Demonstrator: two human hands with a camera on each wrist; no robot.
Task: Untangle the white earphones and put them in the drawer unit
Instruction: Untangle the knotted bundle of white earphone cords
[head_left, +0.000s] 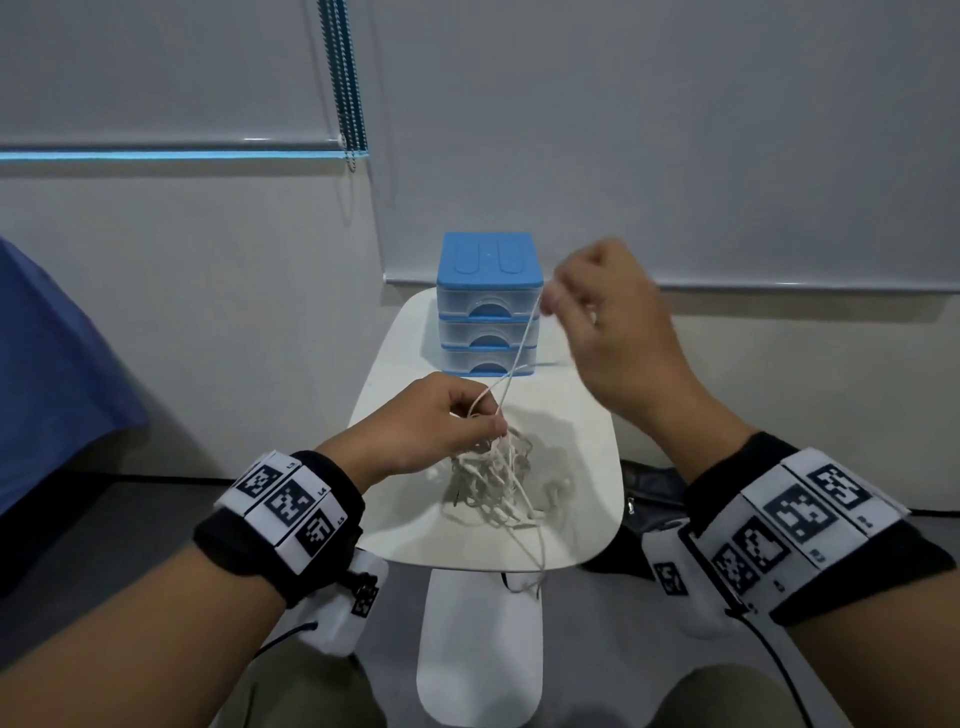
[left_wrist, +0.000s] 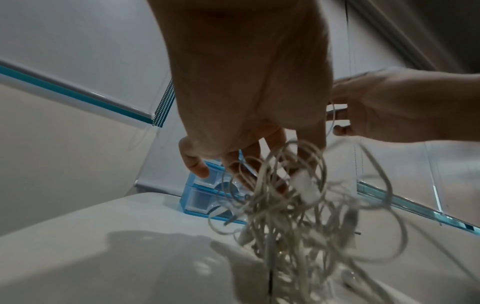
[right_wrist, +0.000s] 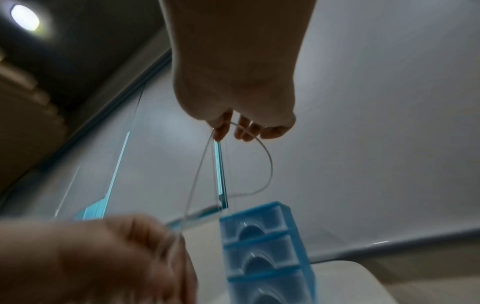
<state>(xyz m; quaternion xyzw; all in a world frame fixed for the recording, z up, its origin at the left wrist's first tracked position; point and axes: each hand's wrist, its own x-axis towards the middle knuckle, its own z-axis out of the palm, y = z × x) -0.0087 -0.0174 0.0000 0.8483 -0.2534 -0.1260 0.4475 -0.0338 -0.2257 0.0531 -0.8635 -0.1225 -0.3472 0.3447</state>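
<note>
White earphones (head_left: 496, 480) hang as a knotted bundle of thin cord, the upper loops gathered in the left hand (head_left: 431, 423) and the lower loops resting on the bench (head_left: 587, 499). From the left wrist view the bundle (left_wrist: 293, 216) dangles below the fingers (left_wrist: 194, 164), with a small white block caught among the loops. One strand runs from the bundle toward 1 o'clock, up to the right hand (head_left: 605, 312), which is raised above the bench and pinches the cord between thumb and fingertips (right_wrist: 221, 128); a loose loop sags below that pinch. The left hand's thumb and fingers are curled round the cords at the top of the bundle.

At 12 o'clock from the bundle, at the far end of the bench, stands the drawer unit (head_left: 488, 306), blue with three clear drawers, all closed. The strand crosses in front of its right side. Both wrists wear black bands with printed square markers. A grey roller blind (head_left: 675, 130) covers the wall behind, and a bead chain (head_left: 345, 78) hangs at 11 o'clock.
</note>
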